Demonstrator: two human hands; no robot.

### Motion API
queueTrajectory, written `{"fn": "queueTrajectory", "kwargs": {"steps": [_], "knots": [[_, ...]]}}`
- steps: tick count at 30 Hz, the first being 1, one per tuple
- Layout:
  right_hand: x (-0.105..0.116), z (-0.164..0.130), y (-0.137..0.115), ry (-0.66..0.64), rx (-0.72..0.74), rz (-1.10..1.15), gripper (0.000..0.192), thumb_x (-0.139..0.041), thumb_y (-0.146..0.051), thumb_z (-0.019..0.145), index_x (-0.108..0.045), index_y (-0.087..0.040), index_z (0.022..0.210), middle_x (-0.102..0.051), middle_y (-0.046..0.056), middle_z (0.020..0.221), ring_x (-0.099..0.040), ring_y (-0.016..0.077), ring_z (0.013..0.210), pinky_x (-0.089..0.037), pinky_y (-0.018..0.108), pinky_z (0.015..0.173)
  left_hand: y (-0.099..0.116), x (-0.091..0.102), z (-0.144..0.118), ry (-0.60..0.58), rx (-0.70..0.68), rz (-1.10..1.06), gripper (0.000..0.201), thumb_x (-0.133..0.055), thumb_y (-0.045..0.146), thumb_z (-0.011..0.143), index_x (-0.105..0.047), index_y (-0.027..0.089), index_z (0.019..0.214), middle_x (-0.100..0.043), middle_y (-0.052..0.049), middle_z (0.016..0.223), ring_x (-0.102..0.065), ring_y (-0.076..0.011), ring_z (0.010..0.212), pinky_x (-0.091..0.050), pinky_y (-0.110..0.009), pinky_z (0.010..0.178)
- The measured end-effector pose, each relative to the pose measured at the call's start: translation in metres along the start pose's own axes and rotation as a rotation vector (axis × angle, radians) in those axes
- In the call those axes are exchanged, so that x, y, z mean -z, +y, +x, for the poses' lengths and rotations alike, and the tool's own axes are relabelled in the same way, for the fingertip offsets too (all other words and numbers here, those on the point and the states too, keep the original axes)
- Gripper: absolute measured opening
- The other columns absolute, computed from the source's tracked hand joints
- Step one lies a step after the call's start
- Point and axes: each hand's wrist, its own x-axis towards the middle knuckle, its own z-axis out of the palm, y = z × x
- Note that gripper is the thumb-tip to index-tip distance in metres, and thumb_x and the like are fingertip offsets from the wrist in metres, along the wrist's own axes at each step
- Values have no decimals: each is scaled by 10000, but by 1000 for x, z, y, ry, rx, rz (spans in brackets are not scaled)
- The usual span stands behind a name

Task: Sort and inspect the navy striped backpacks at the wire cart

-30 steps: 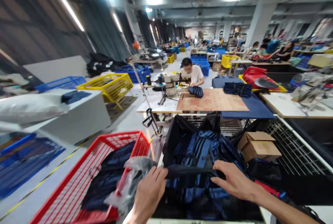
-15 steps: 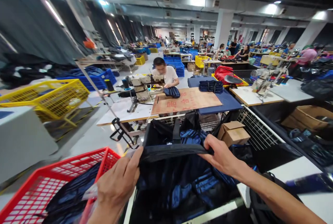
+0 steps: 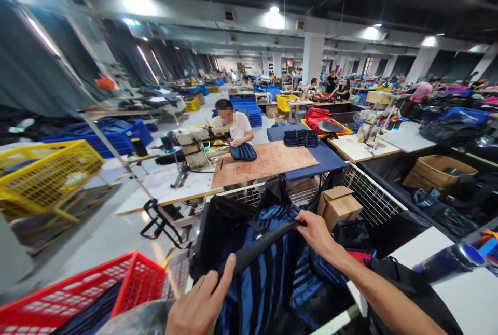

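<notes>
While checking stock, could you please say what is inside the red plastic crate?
Dark navy fabric pieces lie inside the red plastic crate. They hide whatever lies beneath; the picture's edge cuts off the rest.

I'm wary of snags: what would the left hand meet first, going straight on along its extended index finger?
Probably the black strip right by the left hand, then the blue-striped fabric beyond; depth is unclear here.
</notes>
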Motion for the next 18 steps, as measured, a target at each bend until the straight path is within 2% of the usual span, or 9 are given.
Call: {"fn": "queueTrajectory", "kwargs": {"steps": [2,4,6,8,11,13,15,16,18], "knots": [[-2,-4,4,33,37,-21,207,-578,-182,929,-504,-251,748,-561,-35,698,-518,161,652,-332,273,619,3,-3,-3,37,55,-15,780,-512,10,1068,-297,275,1769,-622,58,771,-677,-134,627,-455,-277,586],[0,-13,4,3,95,-34,239,-572,-179,952,-495,-248,737,-552,-44,676,-505,145,621,-309,271,607,0,-6,-10,101,119,-29,774,-551,54,1076,-321,319,1766,-664,56,800,-690,-132,627,-467,-277,593],[6,-24,1,-64,207,-93,240,-597,-200,996,-543,-244,766,-583,-48,683,-521,132,609,-291,275,602,-7,-7,-18,149,167,-53,690,-556,92,1080,-430,339,1712,-710,47,845,-708,-134,641,-473,-277,597],[13,-33,-6,-74,334,-215,243,-607,-235,1051,-592,-244,809,-615,-43,690,-536,125,598,-279,286,596,-12,-5,-24,144,215,-80,571,-545,124,1079,-547,320,1616,-720,45,846,-709,-132,640,-465,-270,587],[18,-36,-18,74,432,-370,295,-576,-251,1106,-614,-237,814,-637,-23,698,-564,127,603,-299,295,605,-10,2,-20,77,350,-94,363,-594,163,1050,-692,248,1389,-733,11,873,-725,-162,703,-502,-273,626],[16,-33,-27,179,454,-395,355,-564,-262,1125,-600,-234,773,-624,-18,685,-571,128,611,-315,298,618,2,7,-6,28,418,-123,254,-633,172,1019,-725,212,1252,-785,-81,1088,-775,-242,936,-591,-333,792],[9,-31,-37,195,510,-389,398,-556,-270,1141,-589,-233,745,-599,-20,666,-555,125,603,-320,303,622,21,9,11,-35,382,-216,277,-658,174,1007,-712,196,1277,-781,-137,1278,-763,-289,1121,-609,-400,951],[5,-30,-42,174,548,-383,409,-550,-270,1147,-587,-233,742,-585,-22,660,-545,124,598,-322,303,621,32,9,19,-73,340,-258,343,-670,170,1008,-692,193,1350,-787,-130,1301,-767,-276,1089,-606,-397,955],[-3,-31,-53,123,613,-374,414,-538,-261,1158,-584,-232,748,-566,-24,663,-529,123,596,-329,303,620,53,8,31,-128,277,-293,485,-705,148,1005,-639,202,1483,-822,-84,1248,-755,-219,867,-592,-357,829]]}}
